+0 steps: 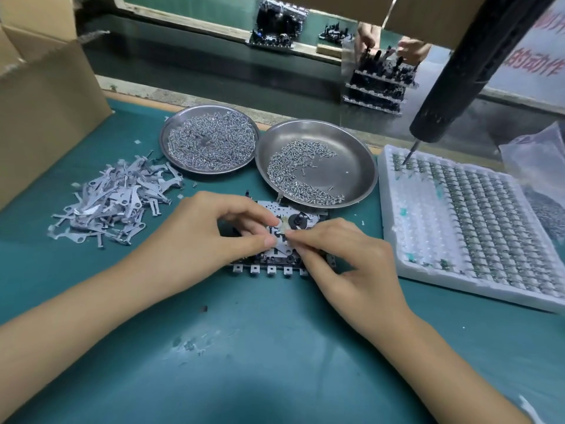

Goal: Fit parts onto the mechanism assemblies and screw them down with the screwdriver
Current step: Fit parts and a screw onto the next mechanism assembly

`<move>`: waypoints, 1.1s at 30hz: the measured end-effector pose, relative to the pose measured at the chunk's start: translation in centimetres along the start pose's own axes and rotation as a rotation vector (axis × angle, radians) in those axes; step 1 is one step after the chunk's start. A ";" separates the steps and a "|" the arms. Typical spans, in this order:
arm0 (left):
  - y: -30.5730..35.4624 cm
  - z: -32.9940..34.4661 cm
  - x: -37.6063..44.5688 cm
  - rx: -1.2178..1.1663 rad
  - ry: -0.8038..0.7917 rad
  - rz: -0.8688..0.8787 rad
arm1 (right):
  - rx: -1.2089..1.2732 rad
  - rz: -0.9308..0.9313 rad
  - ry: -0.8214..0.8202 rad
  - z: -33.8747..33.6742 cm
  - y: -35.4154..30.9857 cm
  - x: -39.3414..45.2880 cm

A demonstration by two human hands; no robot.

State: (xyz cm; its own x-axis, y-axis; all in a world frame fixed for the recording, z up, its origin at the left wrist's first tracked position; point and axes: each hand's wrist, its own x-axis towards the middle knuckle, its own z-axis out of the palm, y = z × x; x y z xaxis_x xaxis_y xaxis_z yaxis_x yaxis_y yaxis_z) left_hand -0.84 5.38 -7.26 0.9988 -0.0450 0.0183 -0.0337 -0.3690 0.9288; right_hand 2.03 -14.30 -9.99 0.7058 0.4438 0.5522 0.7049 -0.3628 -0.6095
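A flat mechanism assembly [305, 220] with a metal plate, a black hub and a row of metal tabs along its near edge lies on the green mat. My left hand [214, 237] rests over its left half, thumb and fingers curled together on the plate. My right hand [345, 258] pinches a small pale part [282, 229] at the middle of the assembly, fingertip to fingertip with the left hand. The black electric screwdriver [477, 65] hangs from above at the right, its bit over a white tray; neither hand touches it.
Two steel dishes hold screws, one full [211, 139] and one [345, 166] part full. A heap of grey metal levers [113, 200] lies left. A white foam tray of small parts [467, 221] sits right. Cardboard box [39, 117] stands far left. Another person's hands [409, 50] handle stacked assemblies [379, 81] beyond the conveyor.
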 end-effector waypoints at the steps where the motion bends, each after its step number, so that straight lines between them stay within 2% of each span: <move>1: 0.0 0.0 0.0 0.011 0.000 0.002 | -0.006 -0.007 -0.004 0.0 0.0 0.0; 8: 0.3 0.1 -0.3 0.044 -0.021 0.004 | 0.021 0.035 -0.032 -0.1 -0.3 0.1; 14: 0.4 0.1 -0.3 0.068 -0.056 0.010 | 0.120 0.217 -0.084 -0.3 -0.7 0.2; 16: 0.4 0.0 -0.3 0.060 -0.064 0.008 | 0.088 0.190 -0.090 -0.3 -0.7 0.3; 22: 0.5 0.3 -0.5 0.085 -0.027 0.020 | -0.180 -0.044 -0.113 0.1 -0.6 -0.4; 33: 0.7 0.4 -0.2 0.049 -0.040 0.015 | -0.310 -0.071 -0.004 1.1 -1.0 -0.9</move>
State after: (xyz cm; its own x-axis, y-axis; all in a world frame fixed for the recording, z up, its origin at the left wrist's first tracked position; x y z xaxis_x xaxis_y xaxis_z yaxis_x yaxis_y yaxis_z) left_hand -1.05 4.79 -6.80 0.9960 -0.0879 0.0166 -0.0516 -0.4127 0.9094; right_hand 0.58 -13.44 -10.52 0.6542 0.4803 0.5842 0.7407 -0.5628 -0.3669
